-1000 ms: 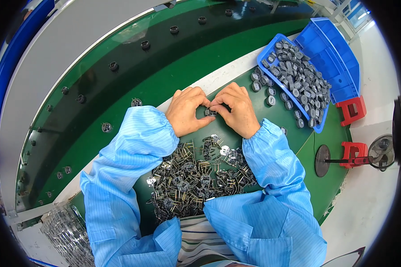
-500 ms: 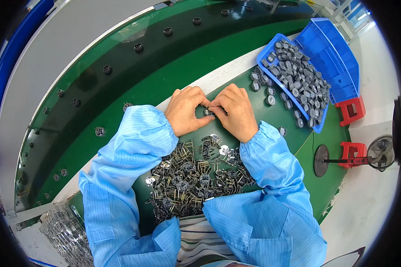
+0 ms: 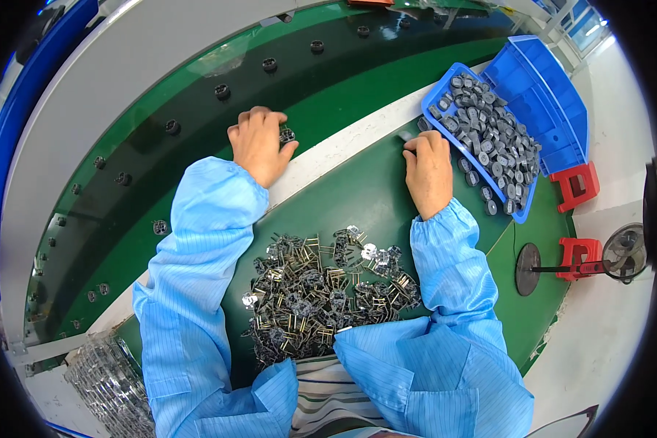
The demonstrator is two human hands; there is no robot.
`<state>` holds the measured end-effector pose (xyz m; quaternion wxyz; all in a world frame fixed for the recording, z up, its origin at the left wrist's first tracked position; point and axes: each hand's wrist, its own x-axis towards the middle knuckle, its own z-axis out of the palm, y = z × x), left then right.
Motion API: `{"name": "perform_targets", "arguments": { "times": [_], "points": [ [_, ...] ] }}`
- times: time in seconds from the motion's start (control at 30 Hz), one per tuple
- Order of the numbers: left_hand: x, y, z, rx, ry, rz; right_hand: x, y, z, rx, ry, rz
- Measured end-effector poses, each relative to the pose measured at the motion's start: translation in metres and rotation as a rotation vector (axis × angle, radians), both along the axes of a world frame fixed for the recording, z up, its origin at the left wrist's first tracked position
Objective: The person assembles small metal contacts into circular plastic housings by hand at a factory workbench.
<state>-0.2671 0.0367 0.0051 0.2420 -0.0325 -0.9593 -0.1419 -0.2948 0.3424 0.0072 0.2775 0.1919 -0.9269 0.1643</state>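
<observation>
My left hand (image 3: 259, 146) reaches over the green conveyor belt's near edge, its thumb and fingers around a small round black part with metal pieces (image 3: 287, 135). My right hand (image 3: 428, 174) is by the blue bin's near corner, fingers curled. At its fingertips a small grey cap (image 3: 406, 136) shows, blurred and partly hidden. Between my forearms lies a heap of metal-pronged black parts (image 3: 299, 299) on the green table (image 3: 321, 197). The blue bin (image 3: 482, 171), tipped toward me, is filled with grey caps (image 3: 496, 131), and several lie outside along its rim.
Behind a white ledge (image 3: 358, 135) runs the conveyor belt (image 3: 197, 153), carrying several round black parts (image 3: 222, 91) in a spaced row. Stacked clear plastic trays (image 3: 109, 379) stand at lower left. Red stools (image 3: 577, 186) and a fan (image 3: 624, 252) are at the right.
My hands have moved apart from the table's middle. The left went up and left to the belt with the round black part; the right went right to the caps beside the bin.
</observation>
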Motion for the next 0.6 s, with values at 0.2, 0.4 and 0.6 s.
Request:
{"name": "perform_targets", "arguments": {
  "times": [0.2,0.4,0.6],
  "points": [
    [0.025,0.042,0.000,0.224,-0.018,-0.606,0.022,-0.037,0.012,-0.207,-0.184,0.690],
    [0.029,0.046,-0.008,0.346,-0.157,-0.627,0.038,-0.024,0.048,-0.349,-0.942,0.678],
    [0.030,0.047,-0.004,0.394,-0.201,-0.598,0.037,-0.022,0.024,-0.066,-0.736,0.914]
  ]
}}
